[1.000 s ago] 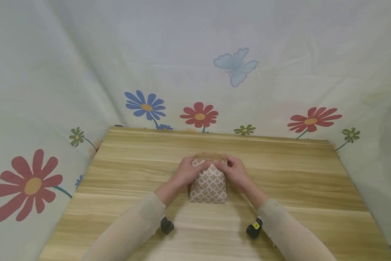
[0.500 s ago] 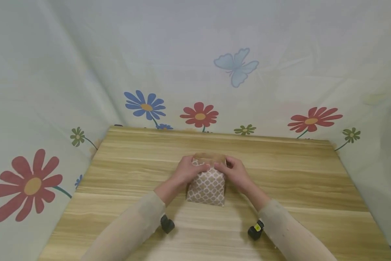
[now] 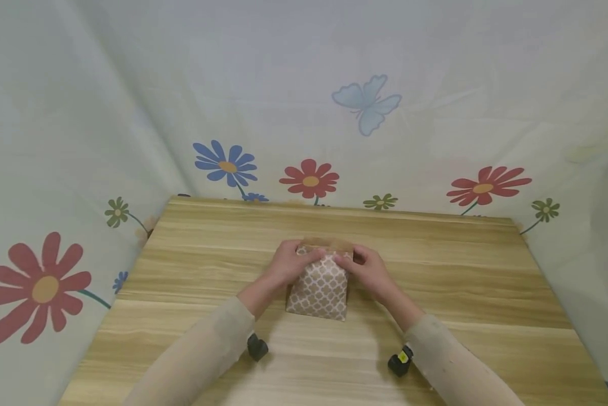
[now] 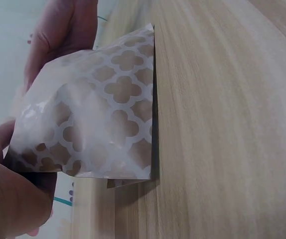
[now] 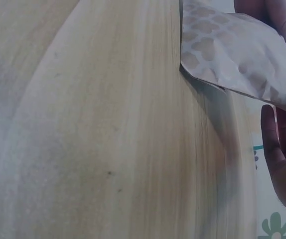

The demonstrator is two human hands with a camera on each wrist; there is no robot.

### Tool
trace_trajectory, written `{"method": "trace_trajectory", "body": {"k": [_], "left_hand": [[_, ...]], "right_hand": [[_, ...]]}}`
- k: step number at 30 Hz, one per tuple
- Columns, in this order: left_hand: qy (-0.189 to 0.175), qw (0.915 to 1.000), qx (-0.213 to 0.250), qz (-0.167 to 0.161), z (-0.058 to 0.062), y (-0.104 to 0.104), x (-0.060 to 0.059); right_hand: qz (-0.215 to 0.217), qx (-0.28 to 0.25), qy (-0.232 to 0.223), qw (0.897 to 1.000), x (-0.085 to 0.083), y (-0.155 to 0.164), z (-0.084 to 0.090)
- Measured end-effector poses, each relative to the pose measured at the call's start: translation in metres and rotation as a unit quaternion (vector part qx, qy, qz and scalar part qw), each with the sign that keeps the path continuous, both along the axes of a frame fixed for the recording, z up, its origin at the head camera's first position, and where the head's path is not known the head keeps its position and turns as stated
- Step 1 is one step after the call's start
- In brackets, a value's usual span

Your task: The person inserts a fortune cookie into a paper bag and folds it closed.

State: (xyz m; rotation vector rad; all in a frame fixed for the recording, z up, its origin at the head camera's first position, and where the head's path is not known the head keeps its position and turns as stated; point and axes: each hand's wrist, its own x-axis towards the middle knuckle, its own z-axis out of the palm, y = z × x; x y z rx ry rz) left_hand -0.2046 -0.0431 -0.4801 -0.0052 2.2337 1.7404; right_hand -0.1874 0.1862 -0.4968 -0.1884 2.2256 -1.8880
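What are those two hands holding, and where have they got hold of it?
A patterned paper bag: the left hand and right hand each grip its upper end, near the folded top, one on each side.

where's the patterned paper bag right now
In the head view the patterned paper bag sits mid-table on the wooden table, its top edge pinched between the left hand and right hand.

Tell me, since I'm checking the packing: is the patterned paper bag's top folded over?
Folded: a plain brown flap lies across the patterned paper bag top, between the hands.
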Motion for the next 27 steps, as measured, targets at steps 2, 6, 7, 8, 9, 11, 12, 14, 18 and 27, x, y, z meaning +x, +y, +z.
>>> {"method": "trace_trajectory", "body": {"k": [2, 6, 7, 8, 9, 11, 12, 14, 18, 27], "left_hand": [[0.001, 1.0, 0.008, -0.003, -0.001, -0.001, 0.0], [0.007, 0.9995, 0.026, -0.015, -0.004, -0.004, 0.0], [0.011, 0.9993, 0.031, -0.018, -0.005, -0.005, 0.0], [0.014, 0.9991, 0.034, -0.019, -0.006, -0.006, 0.0], [0.017, 0.9989, 0.039, -0.021, -0.006, -0.006, 0.0], [0.02, 0.9985, 0.046, -0.021, -0.006, -0.008, 0.0], [0.025, 0.9985, 0.045, -0.021, -0.007, -0.008, 0.0], [0.034, 0.9983, 0.044, -0.02, -0.008, -0.01, 0.0], [0.048, 0.998, 0.037, -0.016, -0.011, -0.014, -0.002], [0.074, 0.9963, 0.045, 0.006, -0.021, -0.022, -0.01]], "right_hand": [[-0.002, 0.0, 0.003, 1.0, -0.001, -0.001, -0.001], [-0.017, 0.012, 0.014, 1.0, -0.002, -0.001, -0.002], [-0.022, 0.014, 0.015, 1.0, -0.002, 0.0, -0.003], [-0.028, 0.016, 0.016, 0.999, -0.002, 0.0, -0.003], [-0.034, 0.017, 0.017, 0.999, -0.003, 0.001, -0.003], [-0.039, 0.014, 0.017, 0.999, -0.003, 0.002, -0.003], [-0.041, 0.012, 0.017, 0.999, -0.003, 0.003, -0.003], [-0.042, 0.011, 0.018, 0.999, -0.003, 0.004, -0.004], [-0.047, 0.013, 0.024, 0.999, -0.004, 0.005, -0.004], [-0.073, 0.019, 0.037, 0.996, -0.002, 0.01, -0.005]]}}
